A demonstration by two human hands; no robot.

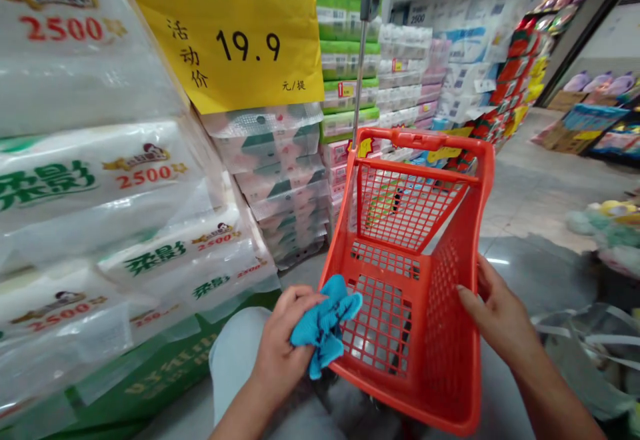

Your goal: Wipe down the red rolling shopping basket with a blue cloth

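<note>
A red plastic shopping basket (443, 333) with grid panels stands tilted in front of my knees, its inside facing me. Bunched in my left hand (287, 333) is a blue cloth (327, 323), at the basket's left rim near the lower left side. My right hand (495, 310) grips the basket's right side wall, with the thumb on the inside and the fingers behind, partly hidden. A thin metal pole (361, 67) rises behind the basket's top left corner.
Stacked white tissue packs (90, 173) fill the left side under a yellow price sign (240, 33). More packs line the back. Grey floor (525, 193) stretches to the right, where bagged items (615, 227) and a pale bag (590, 360) sit close by.
</note>
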